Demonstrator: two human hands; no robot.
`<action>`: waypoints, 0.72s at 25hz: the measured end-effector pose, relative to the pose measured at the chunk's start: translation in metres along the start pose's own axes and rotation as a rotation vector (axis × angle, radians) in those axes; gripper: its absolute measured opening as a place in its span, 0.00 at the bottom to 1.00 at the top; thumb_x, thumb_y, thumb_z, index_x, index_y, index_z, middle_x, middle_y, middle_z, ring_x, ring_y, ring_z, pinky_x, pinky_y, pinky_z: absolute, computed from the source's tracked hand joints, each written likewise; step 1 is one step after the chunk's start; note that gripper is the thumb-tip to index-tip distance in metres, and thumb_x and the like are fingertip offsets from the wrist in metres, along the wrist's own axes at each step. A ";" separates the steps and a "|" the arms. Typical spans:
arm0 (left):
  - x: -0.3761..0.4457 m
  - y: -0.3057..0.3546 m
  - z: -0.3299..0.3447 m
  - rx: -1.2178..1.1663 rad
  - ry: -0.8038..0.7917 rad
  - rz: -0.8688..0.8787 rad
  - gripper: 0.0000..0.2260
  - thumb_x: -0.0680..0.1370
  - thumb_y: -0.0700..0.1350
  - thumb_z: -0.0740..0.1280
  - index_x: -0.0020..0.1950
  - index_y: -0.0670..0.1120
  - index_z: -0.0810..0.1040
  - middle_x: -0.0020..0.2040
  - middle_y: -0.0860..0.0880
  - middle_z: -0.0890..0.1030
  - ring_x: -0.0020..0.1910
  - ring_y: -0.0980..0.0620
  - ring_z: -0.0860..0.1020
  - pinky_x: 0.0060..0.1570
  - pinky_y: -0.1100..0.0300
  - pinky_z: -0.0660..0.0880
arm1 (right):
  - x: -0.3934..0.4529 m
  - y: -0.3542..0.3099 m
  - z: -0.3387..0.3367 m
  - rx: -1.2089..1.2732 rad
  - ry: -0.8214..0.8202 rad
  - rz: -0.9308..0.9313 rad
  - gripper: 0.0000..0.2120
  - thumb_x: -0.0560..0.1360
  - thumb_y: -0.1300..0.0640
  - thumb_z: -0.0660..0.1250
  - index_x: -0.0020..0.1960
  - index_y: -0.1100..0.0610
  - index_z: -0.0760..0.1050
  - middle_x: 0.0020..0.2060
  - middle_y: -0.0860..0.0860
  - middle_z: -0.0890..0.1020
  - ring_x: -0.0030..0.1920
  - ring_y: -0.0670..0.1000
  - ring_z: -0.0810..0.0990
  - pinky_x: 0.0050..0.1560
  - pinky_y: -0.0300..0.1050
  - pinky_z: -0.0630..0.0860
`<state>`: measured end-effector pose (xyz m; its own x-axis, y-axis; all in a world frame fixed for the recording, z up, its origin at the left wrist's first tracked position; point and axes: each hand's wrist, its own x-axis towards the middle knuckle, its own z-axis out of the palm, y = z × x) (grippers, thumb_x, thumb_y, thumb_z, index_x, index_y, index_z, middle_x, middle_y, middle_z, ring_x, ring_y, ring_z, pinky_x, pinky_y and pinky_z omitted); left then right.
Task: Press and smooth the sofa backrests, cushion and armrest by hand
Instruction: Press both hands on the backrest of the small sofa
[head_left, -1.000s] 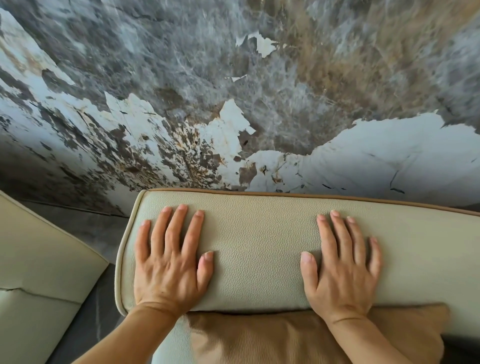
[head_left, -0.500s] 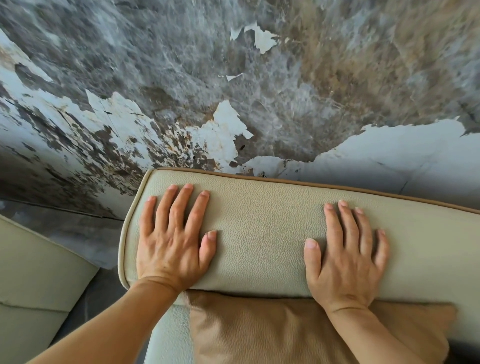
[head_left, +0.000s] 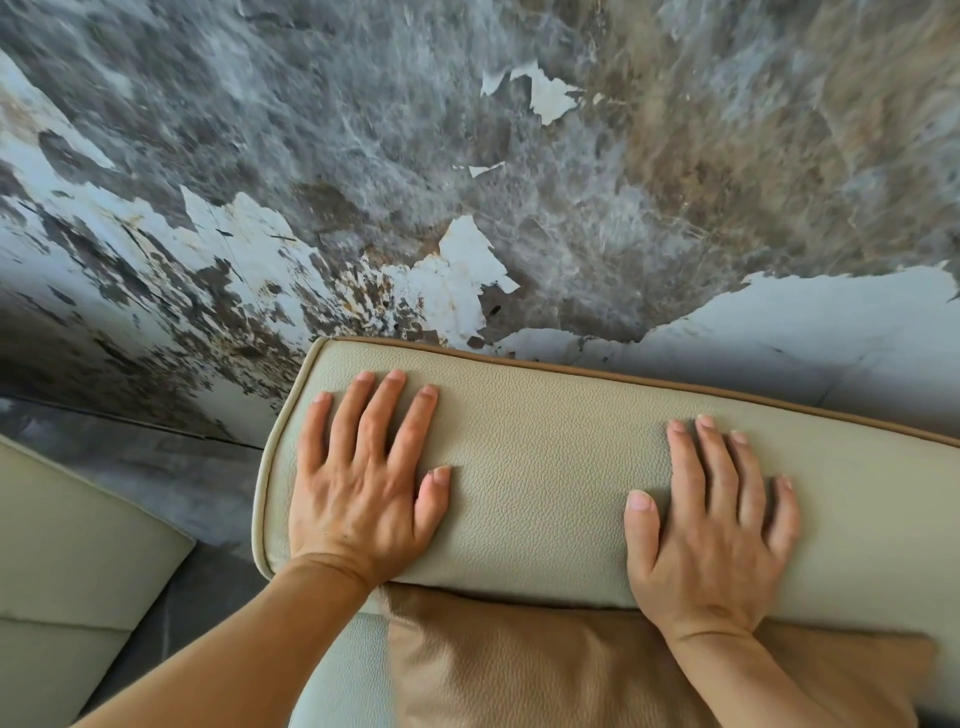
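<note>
A cream leather sofa backrest (head_left: 540, 467) with tan piping runs across the middle of the view. My left hand (head_left: 363, 483) lies flat on its left end, palm down, fingers spread. On the right part of the same backrest my right hand (head_left: 711, 525) rests flat too, fingers apart. Neither hand holds anything. A tan leather cushion (head_left: 545, 670) leans below the backrest, between my forearms, with my right wrist over its top edge.
A marble-patterned grey and white wall (head_left: 467, 182) rises right behind the backrest. Another cream sofa section (head_left: 67, 561) sits at the lower left, separated by a dark floor gap (head_left: 187, 587).
Both hands stay flat on the backrest in about the same spots. The view has shifted, so the backrest and hands sit a little higher and further right in the frame.
</note>
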<state>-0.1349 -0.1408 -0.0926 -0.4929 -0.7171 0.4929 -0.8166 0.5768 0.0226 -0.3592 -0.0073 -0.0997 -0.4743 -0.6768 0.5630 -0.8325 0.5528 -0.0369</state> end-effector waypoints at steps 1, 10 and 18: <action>0.002 0.000 0.001 0.003 0.001 0.004 0.28 0.77 0.58 0.53 0.72 0.45 0.68 0.70 0.39 0.72 0.70 0.38 0.67 0.69 0.37 0.60 | 0.001 0.000 0.002 -0.006 0.002 0.001 0.30 0.78 0.40 0.46 0.73 0.54 0.65 0.72 0.55 0.70 0.72 0.59 0.65 0.71 0.63 0.54; 0.010 0.002 0.003 0.007 -0.011 0.011 0.28 0.77 0.57 0.52 0.72 0.45 0.70 0.69 0.39 0.72 0.70 0.38 0.68 0.69 0.37 0.61 | 0.006 0.002 0.009 -0.018 0.017 0.009 0.30 0.78 0.40 0.45 0.73 0.54 0.64 0.72 0.54 0.69 0.73 0.58 0.64 0.72 0.63 0.54; 0.022 0.002 0.011 0.007 -0.017 0.018 0.28 0.77 0.58 0.52 0.72 0.45 0.69 0.70 0.40 0.72 0.70 0.38 0.67 0.70 0.38 0.59 | 0.015 0.003 0.015 -0.019 0.030 0.015 0.30 0.78 0.40 0.45 0.73 0.54 0.65 0.72 0.54 0.70 0.72 0.58 0.64 0.72 0.62 0.54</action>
<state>-0.1506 -0.1596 -0.0916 -0.5123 -0.7131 0.4786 -0.8095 0.5870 0.0082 -0.3729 -0.0233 -0.1042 -0.4775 -0.6535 0.5873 -0.8195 0.5723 -0.0295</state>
